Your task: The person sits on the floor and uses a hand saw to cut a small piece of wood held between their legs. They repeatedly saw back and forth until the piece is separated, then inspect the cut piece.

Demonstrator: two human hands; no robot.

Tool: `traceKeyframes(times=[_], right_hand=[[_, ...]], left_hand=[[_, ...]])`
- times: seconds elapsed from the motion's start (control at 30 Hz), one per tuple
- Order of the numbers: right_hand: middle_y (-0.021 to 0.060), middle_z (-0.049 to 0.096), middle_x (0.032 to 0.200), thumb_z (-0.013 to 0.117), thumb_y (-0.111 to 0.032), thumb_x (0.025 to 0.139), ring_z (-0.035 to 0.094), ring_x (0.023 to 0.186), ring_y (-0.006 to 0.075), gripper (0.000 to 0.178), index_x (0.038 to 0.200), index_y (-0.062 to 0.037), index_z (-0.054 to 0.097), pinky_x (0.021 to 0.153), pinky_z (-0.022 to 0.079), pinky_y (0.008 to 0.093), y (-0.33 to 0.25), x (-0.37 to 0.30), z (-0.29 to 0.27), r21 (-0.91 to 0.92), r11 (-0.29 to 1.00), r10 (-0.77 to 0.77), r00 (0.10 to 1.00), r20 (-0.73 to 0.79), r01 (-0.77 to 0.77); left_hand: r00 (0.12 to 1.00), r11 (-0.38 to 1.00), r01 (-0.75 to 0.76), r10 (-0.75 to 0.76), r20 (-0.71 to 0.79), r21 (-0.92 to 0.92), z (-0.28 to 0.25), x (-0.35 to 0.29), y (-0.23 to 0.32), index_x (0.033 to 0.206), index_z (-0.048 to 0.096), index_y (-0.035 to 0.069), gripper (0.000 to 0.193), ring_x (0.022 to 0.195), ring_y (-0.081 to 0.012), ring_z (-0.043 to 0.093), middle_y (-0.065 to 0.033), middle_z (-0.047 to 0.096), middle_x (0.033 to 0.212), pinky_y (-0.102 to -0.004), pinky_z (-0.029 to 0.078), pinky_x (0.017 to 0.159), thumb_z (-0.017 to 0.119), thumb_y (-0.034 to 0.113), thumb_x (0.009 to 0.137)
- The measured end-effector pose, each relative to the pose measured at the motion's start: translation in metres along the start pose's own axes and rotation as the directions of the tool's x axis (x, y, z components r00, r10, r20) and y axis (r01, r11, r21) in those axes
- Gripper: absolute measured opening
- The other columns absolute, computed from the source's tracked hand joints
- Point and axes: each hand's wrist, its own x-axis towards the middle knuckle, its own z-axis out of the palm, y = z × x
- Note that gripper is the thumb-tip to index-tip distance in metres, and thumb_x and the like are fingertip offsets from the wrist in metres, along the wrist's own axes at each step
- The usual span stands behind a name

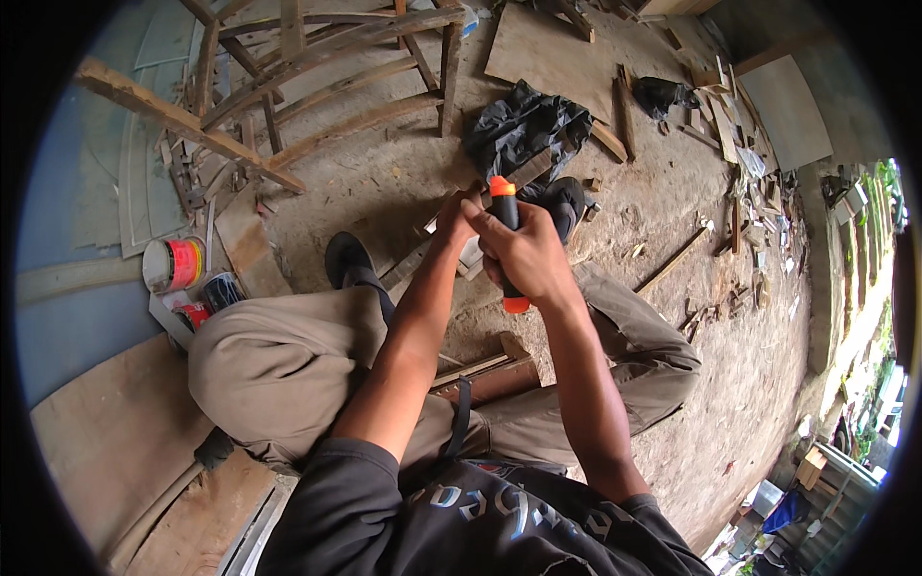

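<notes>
On dusty workshop floor [403, 182] among wood scraps [730, 134]: right hand [526, 257] fingers clenched round orange-black tool [505, 216]; left hand [456, 216] grip unclear.

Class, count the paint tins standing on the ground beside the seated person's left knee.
2: a red and white tin beside the blue board, and a darker tin just right of it. Others may be hidden.

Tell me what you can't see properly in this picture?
Head view only:
- The tool: the right hand covers its black middle; only the orange ends show, so its kind is unclear.
- The left hand: mostly behind the right hand and tool; what it grips is hidden.
- The wood piece under the hands: mostly covered by arms and knees.
- The cans: labels too small.
- Right rim: bent and blurred by the fisheye.
</notes>
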Motion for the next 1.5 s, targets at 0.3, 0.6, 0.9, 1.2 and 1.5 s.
traceKeyframes(times=[0.3, 0.6, 0.9, 1.2, 1.5], right_hand=[[0.0001, 0.051, 0.064, 0.068, -0.021, 0.089, 0.044, 0.062, 0.0065, 0.027, 0.081, 0.0000, 0.054, 0.054, 0.038, 0.0257, 0.151, -0.079, 0.014, -0.208, 0.974, 0.021, 0.956, -0.292, -0.085], [0.0094, 0.051, 0.052, 0.068, -0.027, 0.089, 0.044, 0.054, 0.0084, 0.036, 0.074, 0.0045, 0.059, 0.050, 0.040, 0.0316, 0.093, -0.053, -0.011, -0.294, 0.955, -0.097, 0.891, -0.445, -0.043], [0.0126, 0.050, 0.051, 0.067, -0.028, 0.089, 0.044, 0.048, 0.0102, 0.035, 0.075, 0.0038, 0.060, 0.047, 0.040, 0.0331, 0.087, -0.041, 0.007, -0.387, 0.922, -0.157, 0.919, -0.362, 0.005], [0.0028, 0.046, 0.047, 0.071, -0.019, 0.086, 0.040, 0.045, 0.0089, 0.035, 0.061, -0.0035, 0.052, 0.044, 0.036, 0.0318, 0.228, -0.043, -0.002, -0.272, 0.961, -0.073, 0.997, -0.037, 0.060], [0.0028, 0.049, 0.054, 0.073, -0.037, 0.084, 0.045, 0.055, 0.0097, 0.045, 0.067, -0.0002, 0.055, 0.050, 0.040, 0.0321, 0.194, -0.052, -0.015, -0.355, 0.935, -0.007, 0.999, -0.041, -0.008]], left_hand=[[0.980, 0.896, -0.166, 0.102, 0.173, 0.411, -0.007, -0.008, 0.047, 0.111, 0.054, 0.005, 0.043, 0.089, -0.0427, 0.065, -0.0277, 0.066, 0.092, -0.0514, 0.052, 0.078, 0.063, 0.025, 0.075], [0.988, 0.926, 0.025, -0.080, 0.129, 0.377, -0.013, -0.015, 0.096, 0.108, 0.056, 0.006, 0.038, 0.089, -0.0429, 0.065, -0.0264, 0.067, 0.092, -0.0507, 0.053, 0.080, 0.061, 0.030, 0.079], [0.986, 0.909, 0.157, -0.163, -0.017, 0.386, -0.038, -0.016, 0.098, 0.111, 0.056, 0.007, 0.039, 0.092, -0.0419, 0.065, -0.0250, 0.067, 0.095, -0.0498, 0.053, 0.082, 0.058, 0.032, 0.082], [0.961, 0.979, -0.189, 0.167, 0.221, 0.082, -0.037, 0.000, 0.070, 0.090, 0.060, 0.001, 0.027, 0.069, -0.0358, 0.065, -0.0220, 0.061, 0.071, -0.0449, 0.053, 0.064, 0.060, 0.027, 0.084], [0.939, 0.940, -0.051, -0.069, 0.337, 0.336, -0.030, 0.011, 0.072, 0.105, 0.063, 0.002, 0.038, 0.073, -0.0338, 0.068, -0.0198, 0.069, 0.085, -0.0432, 0.054, 0.064, 0.061, 0.031, 0.082]])
